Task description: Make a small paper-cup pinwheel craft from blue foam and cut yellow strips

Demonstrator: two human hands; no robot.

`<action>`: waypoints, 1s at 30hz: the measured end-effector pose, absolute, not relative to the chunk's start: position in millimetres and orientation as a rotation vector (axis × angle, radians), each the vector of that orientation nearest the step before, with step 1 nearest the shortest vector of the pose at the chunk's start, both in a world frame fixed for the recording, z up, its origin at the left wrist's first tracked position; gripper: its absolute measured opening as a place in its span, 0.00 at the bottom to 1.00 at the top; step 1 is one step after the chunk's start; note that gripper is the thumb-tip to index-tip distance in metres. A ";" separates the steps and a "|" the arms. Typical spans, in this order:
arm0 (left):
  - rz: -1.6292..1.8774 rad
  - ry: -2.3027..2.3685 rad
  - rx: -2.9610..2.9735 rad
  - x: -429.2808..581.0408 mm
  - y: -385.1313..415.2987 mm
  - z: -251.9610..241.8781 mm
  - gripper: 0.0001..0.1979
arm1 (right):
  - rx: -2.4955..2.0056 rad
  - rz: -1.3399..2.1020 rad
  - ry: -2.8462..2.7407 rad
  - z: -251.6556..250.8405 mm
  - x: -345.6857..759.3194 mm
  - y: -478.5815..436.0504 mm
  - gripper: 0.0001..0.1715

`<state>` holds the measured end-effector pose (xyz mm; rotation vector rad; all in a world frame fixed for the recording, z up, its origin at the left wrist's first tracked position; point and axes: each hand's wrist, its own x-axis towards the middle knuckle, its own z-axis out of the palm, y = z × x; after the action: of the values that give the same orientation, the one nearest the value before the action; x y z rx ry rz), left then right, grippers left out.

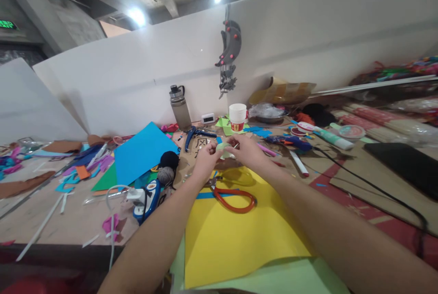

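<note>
My left hand [205, 159] and my right hand [244, 150] meet above the table, both pinching a small pale green paper piece [224, 148] between the fingertips. Beneath them lies a large yellow sheet [232, 234] with orange-handled scissors [234, 198] resting on its upper part. A pale green sheet [280, 278] lies under the yellow one at the near edge.
A blue sheet [143, 152], a glue gun [147, 198], yarn balls [168, 166], blue pliers [195, 135], a grey bottle [180, 107], stacked paper cups [237, 117], markers [299, 164] and a black cable [369, 186] crowd the table. A white wall [308, 43] stands behind.
</note>
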<state>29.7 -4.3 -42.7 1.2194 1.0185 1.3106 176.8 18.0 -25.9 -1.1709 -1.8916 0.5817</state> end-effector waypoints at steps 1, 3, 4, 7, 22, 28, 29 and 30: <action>1.331 1.012 1.177 29.3 -3.7 -42.8 0.17 | -1.166 0.645 -1.866 -25.9 176.3 18.1 0.05; 1.361 0.986 1.100 28.9 -3.4 -42.0 0.17 | -1.150 0.779 -1.814 -26.3 175.1 18.8 0.06; 1.367 0.970 1.068 28.9 -3.6 -41.3 0.18 | -1.141 0.836 -1.792 -26.6 174.3 19.3 0.06; 1.365 0.937 1.012 29.8 -4.9 -39.5 0.19 | -1.124 0.914 -1.757 -28.1 171.7 20.4 0.07; 1.265 1.019 0.897 31.4 -8.9 -32.4 0.15 | -1.097 1.077 -1.648 -26.8 171.0 17.3 0.12; 1.353 1.012 0.696 23.3 -0.8 -33.7 0.09 | -1.058 1.133 -1.406 -24.5 177.4 23.2 0.18; 1.379 1.017 0.680 21.7 0.2 -33.7 0.08 | -1.063 1.120 -1.369 -23.1 179.5 24.5 0.17; 1.410 1.020 0.668 20.0 1.2 -33.5 0.08 | -1.066 1.101 -1.342 -21.2 182.0 25.7 0.16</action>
<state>20.0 1.2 -33.5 0.6680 1.0201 1.4095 182.0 25.7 -21.2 -1.0662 -1.3422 1.1010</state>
